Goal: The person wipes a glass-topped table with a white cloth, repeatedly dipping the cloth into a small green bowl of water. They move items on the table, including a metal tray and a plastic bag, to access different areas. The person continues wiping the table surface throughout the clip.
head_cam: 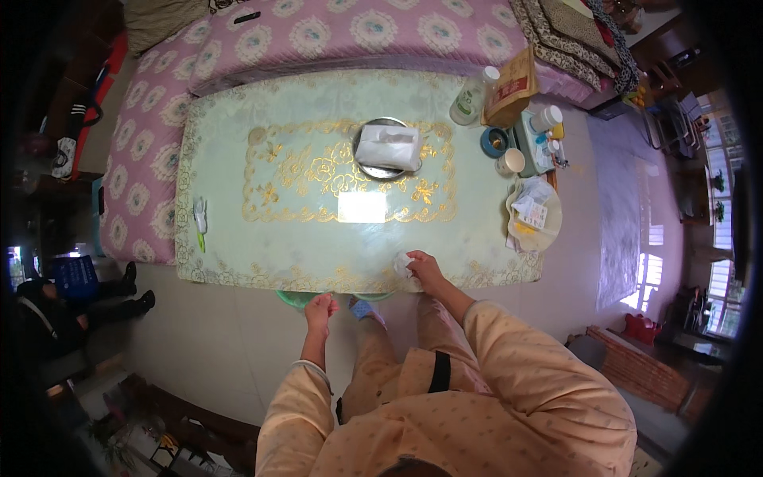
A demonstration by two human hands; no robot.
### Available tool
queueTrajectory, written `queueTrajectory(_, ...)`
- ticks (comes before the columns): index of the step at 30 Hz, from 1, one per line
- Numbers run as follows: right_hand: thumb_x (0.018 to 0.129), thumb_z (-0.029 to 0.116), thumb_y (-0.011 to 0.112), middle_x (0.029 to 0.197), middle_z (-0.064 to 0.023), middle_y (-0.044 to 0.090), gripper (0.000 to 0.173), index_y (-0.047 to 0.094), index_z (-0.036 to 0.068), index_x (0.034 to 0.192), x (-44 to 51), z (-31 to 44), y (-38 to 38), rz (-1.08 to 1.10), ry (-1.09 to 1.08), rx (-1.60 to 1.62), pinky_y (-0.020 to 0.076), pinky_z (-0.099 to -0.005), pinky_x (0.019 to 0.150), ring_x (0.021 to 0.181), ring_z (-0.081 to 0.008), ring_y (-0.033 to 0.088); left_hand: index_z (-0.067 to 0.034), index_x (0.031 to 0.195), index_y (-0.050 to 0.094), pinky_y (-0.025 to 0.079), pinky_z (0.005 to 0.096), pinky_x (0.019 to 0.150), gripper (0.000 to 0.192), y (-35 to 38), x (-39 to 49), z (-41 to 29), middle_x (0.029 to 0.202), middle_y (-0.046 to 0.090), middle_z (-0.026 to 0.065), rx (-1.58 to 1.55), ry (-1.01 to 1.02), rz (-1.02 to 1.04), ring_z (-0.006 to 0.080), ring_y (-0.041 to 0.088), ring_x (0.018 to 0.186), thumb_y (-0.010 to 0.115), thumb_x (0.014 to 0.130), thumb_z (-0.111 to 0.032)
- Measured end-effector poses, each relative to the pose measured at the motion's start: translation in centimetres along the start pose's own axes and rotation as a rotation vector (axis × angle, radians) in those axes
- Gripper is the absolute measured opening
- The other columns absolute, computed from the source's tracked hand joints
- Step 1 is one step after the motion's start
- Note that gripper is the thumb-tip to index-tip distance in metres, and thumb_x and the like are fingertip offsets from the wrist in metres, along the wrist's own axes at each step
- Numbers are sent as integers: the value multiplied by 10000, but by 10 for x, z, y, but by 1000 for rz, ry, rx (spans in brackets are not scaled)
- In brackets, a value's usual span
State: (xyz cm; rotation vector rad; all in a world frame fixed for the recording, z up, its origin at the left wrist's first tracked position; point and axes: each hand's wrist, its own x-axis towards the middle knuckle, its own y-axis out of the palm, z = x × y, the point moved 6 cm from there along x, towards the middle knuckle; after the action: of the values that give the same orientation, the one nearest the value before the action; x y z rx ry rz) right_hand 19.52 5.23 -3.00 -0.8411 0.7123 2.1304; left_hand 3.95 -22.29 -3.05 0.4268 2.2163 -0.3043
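Observation:
My right hand pinches a crumpled white tissue at the front edge of the table. Just off that edge, my left hand is curled with its fingers together, and no object shows in it. Both hands are near a pale green tablecloth printed with gold flowers. A pack of white tissues rests on a round metal tray at the cloth's middle. Green rims of basins or bins peek out from beneath the table near my left hand.
On the right stand a plastic bottle, a paper bag, a paper cup, a blue bowl and a scalloped dish. A green-handled brush or peeler lies left. A pink sofa borders the table; a person sits left.

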Motion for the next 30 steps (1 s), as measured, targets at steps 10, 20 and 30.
queueTrajectory(10,768,-65,480,935,-87,598,260,503,-27,1024,-13,148,-1,411,-74,303,472,-273,717,815,-160,592,-12,960,580,483,206,588,184,186,-54,-102,842,641,89,-269,30,236,139,621,689,515,885,-167)
queueTrajectory(20,774,-30,500,1000,-90,588,287,512,-23,1061,-12,136,-31,458,110,227,484,-303,736,854,-176,591,-28,1003,578,470,201,618,210,259,-66,-126,815,590,12,-362,-38,297,77,562,689,497,903,-194)
queueTrajectory(30,785,-24,485,1002,-94,557,271,490,-31,1056,-13,129,-39,513,179,151,466,-297,754,873,-177,570,-38,1028,570,480,208,585,190,267,-58,-112,850,616,38,-426,-69,250,78,584,691,520,877,-141)
